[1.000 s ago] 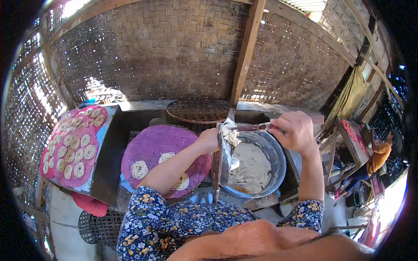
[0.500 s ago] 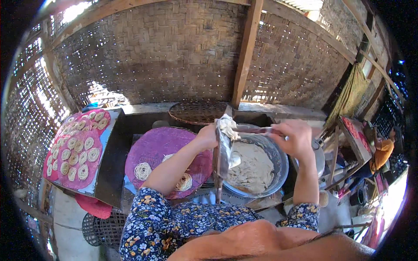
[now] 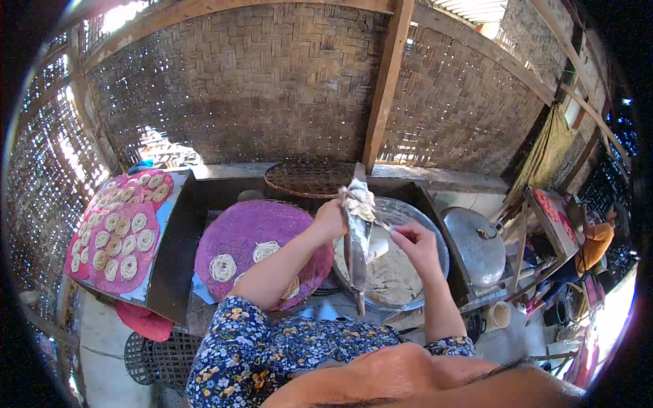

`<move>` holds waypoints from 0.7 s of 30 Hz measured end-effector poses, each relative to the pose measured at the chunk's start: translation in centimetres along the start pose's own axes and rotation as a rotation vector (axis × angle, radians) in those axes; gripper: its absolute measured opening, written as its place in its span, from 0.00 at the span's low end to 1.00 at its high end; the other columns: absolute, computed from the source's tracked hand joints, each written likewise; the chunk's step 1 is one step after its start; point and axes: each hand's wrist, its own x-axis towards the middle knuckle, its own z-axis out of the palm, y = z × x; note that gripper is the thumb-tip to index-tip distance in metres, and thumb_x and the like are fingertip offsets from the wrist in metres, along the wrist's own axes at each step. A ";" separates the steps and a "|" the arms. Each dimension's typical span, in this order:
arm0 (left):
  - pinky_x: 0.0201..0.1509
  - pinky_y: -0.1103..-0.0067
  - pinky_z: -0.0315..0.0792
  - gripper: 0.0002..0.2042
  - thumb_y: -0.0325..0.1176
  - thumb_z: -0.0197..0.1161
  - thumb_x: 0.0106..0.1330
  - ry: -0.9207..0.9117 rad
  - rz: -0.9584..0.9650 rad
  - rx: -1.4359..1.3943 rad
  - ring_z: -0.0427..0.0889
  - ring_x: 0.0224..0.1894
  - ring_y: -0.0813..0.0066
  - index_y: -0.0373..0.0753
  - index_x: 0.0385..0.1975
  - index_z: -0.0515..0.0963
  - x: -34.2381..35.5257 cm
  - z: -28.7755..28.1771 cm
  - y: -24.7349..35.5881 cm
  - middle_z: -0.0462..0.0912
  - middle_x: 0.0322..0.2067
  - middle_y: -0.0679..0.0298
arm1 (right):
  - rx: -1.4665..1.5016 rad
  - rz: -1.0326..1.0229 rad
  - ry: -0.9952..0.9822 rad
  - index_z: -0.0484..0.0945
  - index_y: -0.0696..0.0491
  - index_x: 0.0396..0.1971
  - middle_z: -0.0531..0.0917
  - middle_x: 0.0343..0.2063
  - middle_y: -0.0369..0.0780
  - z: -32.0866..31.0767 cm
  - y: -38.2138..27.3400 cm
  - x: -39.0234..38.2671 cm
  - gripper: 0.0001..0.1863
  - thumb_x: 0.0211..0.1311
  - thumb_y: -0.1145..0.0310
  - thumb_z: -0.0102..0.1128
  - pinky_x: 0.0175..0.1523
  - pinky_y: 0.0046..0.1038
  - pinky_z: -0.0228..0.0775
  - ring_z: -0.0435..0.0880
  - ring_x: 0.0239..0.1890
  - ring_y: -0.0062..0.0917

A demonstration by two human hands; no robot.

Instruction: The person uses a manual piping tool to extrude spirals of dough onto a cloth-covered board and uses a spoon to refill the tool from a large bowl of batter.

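A long wooden press [image 3: 356,268] smeared with dough stands over a wide metal basin [image 3: 439,264] of pale dough [image 3: 396,278]; a lump of dough [image 3: 360,207] sits on its upper part. My left hand [image 3: 330,221] is closed on the press's upper left side. My right hand [image 3: 415,243] is pinched just right of the press, over the basin, at the end of something thin that reaches toward the lump; what it is, I cannot tell. Left of the press, a purple round mat [image 3: 238,231] carries several pale noodle coils [image 3: 222,268].
A tilted board with a pink sheet [image 3: 96,261] holds many coils at left. A woven tray [image 3: 306,177] lies behind, a metal lid [image 3: 476,248] at right of the basin. A co-worker in orange [image 3: 595,241] is at far right, beside another board [image 3: 551,214].
My right hand has come down and inward from gripping a brown stick high at the right to a pinch beside the press. The lid at right has come into view.
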 end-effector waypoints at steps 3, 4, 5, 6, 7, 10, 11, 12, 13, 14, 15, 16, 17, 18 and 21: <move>0.49 0.76 0.68 0.16 0.35 0.59 0.53 0.032 -0.150 -0.311 0.76 0.44 0.70 0.41 0.43 0.74 -0.5 -1.4 -0.7 0.78 0.42 0.61 | -0.204 -0.052 0.050 0.78 0.60 0.27 0.79 0.23 0.34 -3.8 0.7 -1.1 0.09 0.47 0.71 0.64 0.32 0.16 0.67 0.75 0.26 0.13; 0.49 0.76 0.68 0.17 0.36 0.60 0.52 0.065 -0.097 -0.289 0.76 0.44 0.69 0.42 0.43 0.75 -0.5 -1.6 -0.4 0.78 0.42 0.61 | -0.235 -0.064 0.137 0.78 0.59 0.26 0.80 0.23 0.36 -3.7 0.6 -1.0 0.10 0.46 0.70 0.65 0.31 0.18 0.68 0.76 0.25 0.15; 0.48 0.75 0.68 0.17 0.37 0.61 0.51 0.097 -0.043 -0.268 0.77 0.43 0.67 0.42 0.42 0.75 -0.4 -1.6 -0.1 0.78 0.41 0.61 | -0.265 -0.076 0.225 0.79 0.59 0.26 0.81 0.23 0.37 -3.5 0.5 -0.9 0.11 0.44 0.69 0.66 0.31 0.19 0.69 0.77 0.24 0.17; 0.48 0.75 0.69 0.17 0.38 0.61 0.50 0.128 0.012 -0.246 0.77 0.43 0.66 0.43 0.42 0.75 -0.3 -1.4 0.2 0.78 0.41 0.61 | -0.296 -0.087 0.315 0.79 0.58 0.26 0.81 0.22 0.39 -3.2 0.3 -0.7 0.11 0.42 0.67 0.67 0.31 0.20 0.69 0.78 0.23 0.19; 0.47 0.75 0.69 0.18 0.40 0.62 0.49 0.163 0.095 -0.176 0.77 0.42 0.65 0.44 0.41 0.76 0.0 -0.5 -0.1 0.78 0.41 0.61 | -0.348 -0.191 0.366 0.79 0.57 0.25 0.81 0.22 0.39 -2.4 0.1 -0.6 0.11 0.42 0.68 0.67 0.30 0.21 0.70 0.79 0.23 0.21; 0.46 0.75 0.69 0.17 0.40 0.62 0.49 0.092 0.010 -0.132 0.77 0.42 0.66 0.44 0.40 0.76 0.3 0.3 0.5 0.79 0.40 0.61 | -0.544 -0.491 0.472 0.79 0.55 0.24 0.79 0.19 0.41 0.5 -0.7 0.0 0.10 0.38 0.70 0.68 0.27 0.25 0.71 0.79 0.20 0.30; 0.46 0.75 0.69 0.17 0.40 0.62 0.49 0.081 0.015 -0.117 0.77 0.42 0.66 0.44 0.40 0.76 0.5 0.5 -0.1 0.79 0.39 0.62 | -0.557 -0.522 0.448 0.79 0.56 0.24 0.79 0.18 0.41 0.8 -0.9 -0.3 0.10 0.38 0.70 0.69 0.26 0.25 0.70 0.79 0.20 0.30; 0.46 0.75 0.69 0.17 0.39 0.62 0.49 0.071 0.019 -0.102 0.78 0.41 0.67 0.44 0.40 0.76 0.6 0.8 -0.7 0.79 0.39 0.62 | -0.569 -0.553 0.424 0.78 0.56 0.24 0.79 0.17 0.40 1.0 -1.0 -0.7 0.11 0.38 0.70 0.69 0.26 0.25 0.70 0.79 0.20 0.29; 0.45 0.76 0.69 0.16 0.39 0.61 0.50 0.065 -0.040 -0.149 0.78 0.40 0.68 0.44 0.40 0.76 0.7 1.1 -1.3 0.79 0.39 0.62 | -0.582 -0.581 0.400 0.78 0.56 0.24 0.79 0.17 0.40 1.0 -1.0 -1.1 0.11 0.38 0.71 0.69 0.25 0.25 0.70 0.79 0.19 0.29; 0.45 0.77 0.70 0.15 0.38 0.61 0.51 0.060 -0.100 -0.195 0.78 0.40 0.70 0.43 0.40 0.76 0.7 1.5 -1.9 0.79 0.38 0.62 | -0.611 -0.659 0.381 0.77 0.57 0.24 0.78 0.16 0.41 0.8 -1.2 -1.3 0.12 0.37 0.72 0.69 0.22 0.24 0.68 0.78 0.17 0.27; 0.44 0.78 0.70 0.15 0.37 0.60 0.51 0.054 -0.161 -0.241 0.78 0.39 0.71 0.43 0.39 0.76 0.6 1.9 -2.5 0.80 0.38 0.63 | -0.520 -0.609 0.337 0.78 0.57 0.24 0.78 0.16 0.40 0.9 -1.0 -1.4 0.11 0.37 0.72 0.69 0.22 0.23 0.67 0.77 0.17 0.25; 0.42 0.80 0.70 0.13 0.33 0.60 0.53 0.098 -0.175 -0.350 0.78 0.37 0.75 0.40 0.39 0.76 0.4 2.1 -2.8 0.80 0.35 0.64 | -0.430 -0.558 0.295 0.78 0.58 0.24 0.78 0.17 0.40 0.9 -0.9 -1.8 0.11 0.38 0.72 0.69 0.22 0.22 0.67 0.76 0.17 0.23; 0.42 0.80 0.70 0.13 0.32 0.60 0.53 0.085 -0.219 -0.434 0.77 0.36 0.75 0.39 0.38 0.76 0.5 2.2 -3.2 0.80 0.35 0.65 | -0.341 -0.506 0.252 0.78 0.58 0.24 0.78 0.17 0.39 1.0 -0.8 -2.1 0.11 0.38 0.72 0.69 0.22 0.22 0.66 0.76 0.16 0.21; 0.41 0.80 0.70 0.12 0.31 0.60 0.53 0.073 -0.263 -0.518 0.77 0.36 0.76 0.38 0.38 0.76 0.7 2.1 -3.7 0.79 0.34 0.65 | -0.248 -0.305 0.148 0.78 0.58 0.25 0.78 0.17 0.38 0.6 -0.6 -2.7 0.10 0.41 0.71 0.68 0.24 0.20 0.67 0.75 0.18 0.17; 0.40 0.79 0.71 0.13 0.30 0.60 0.53 0.087 -0.021 -0.478 0.77 0.34 0.76 0.38 0.39 0.75 0.9 2.0 -3.2 0.79 0.33 0.65 | -0.111 -0.209 0.185 0.79 0.58 0.25 0.79 0.18 0.38 -0.2 0.5 -1.3 0.10 0.43 0.69 0.67 0.26 0.21 0.67 0.75 0.20 0.16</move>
